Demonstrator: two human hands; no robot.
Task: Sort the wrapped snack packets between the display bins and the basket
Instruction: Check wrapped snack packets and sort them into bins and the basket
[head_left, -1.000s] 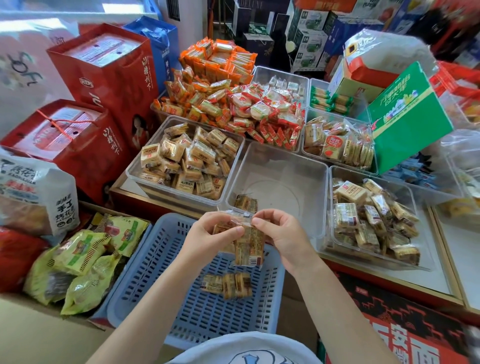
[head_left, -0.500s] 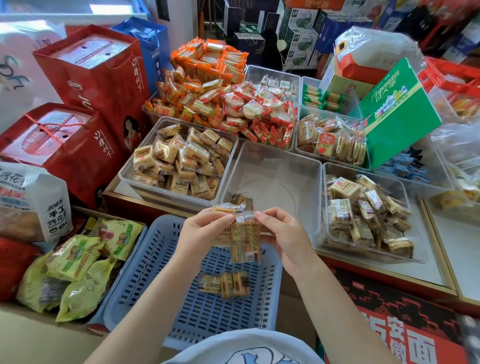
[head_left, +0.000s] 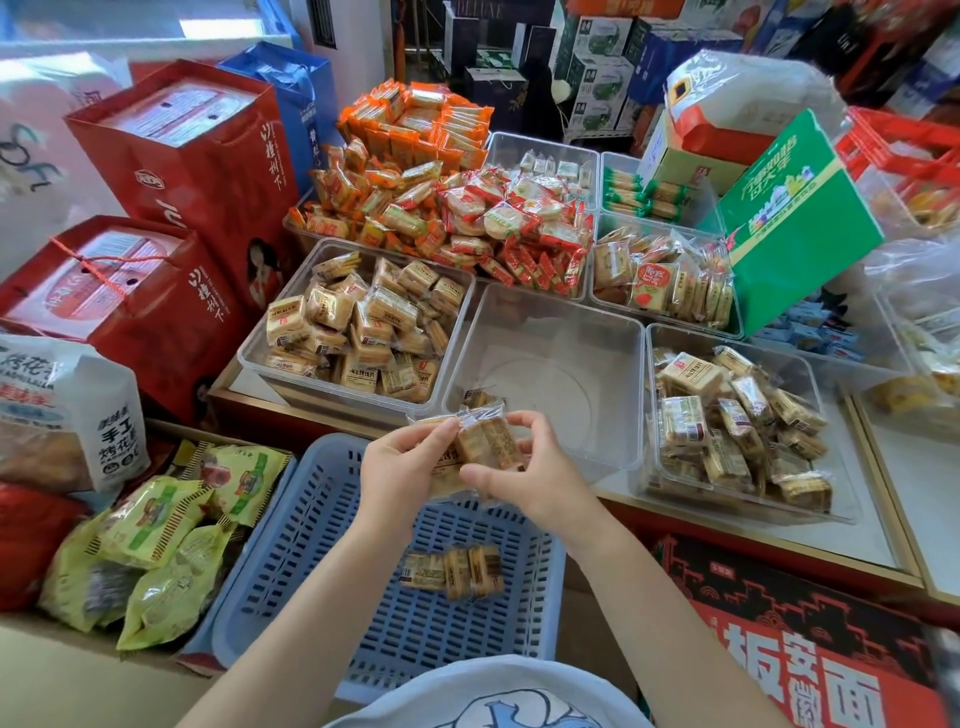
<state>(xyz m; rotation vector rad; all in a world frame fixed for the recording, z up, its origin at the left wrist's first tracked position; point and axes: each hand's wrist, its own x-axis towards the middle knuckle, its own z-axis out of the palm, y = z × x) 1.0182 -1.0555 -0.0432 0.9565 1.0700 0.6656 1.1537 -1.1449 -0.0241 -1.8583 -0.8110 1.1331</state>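
Head view: both hands meet above the far rim of the blue slotted basket (head_left: 311, 545), holding clear-wrapped snack packets (head_left: 485, 439) between them. The left hand (head_left: 402, 475) has its thumb and forefinger curled onto the upper left edge of the wrapping, with the rest of the bundle lying against its palm. The right hand (head_left: 524, 475) pinches the same bundle from the right, its fingers (head_left: 519, 423) hooked over the top edge and its thumb pressing the lower front, so the packets sit squeezed between the two sets of fingers, tilted slightly. How many packets are in the bundle cannot be told.

On the basket floor, below the hands, lies a small row of similar packets (head_left: 451, 571). Just beyond the hands, on the counter (head_left: 857, 535), stands a clear display bin (head_left: 550, 332) with only one or two packets (head_left: 480, 399) at its near edge. To its left a clear bin (head_left: 249, 358) is heaped with tan wrapped biscuits (head_left: 358, 332); to its right another clear bin (head_left: 831, 499) holds similar packets (head_left: 727, 415). Behind are bins of red and orange wrapped snacks (head_left: 467, 223). Green snack bags (head_left: 156, 525) lie left of the basket.
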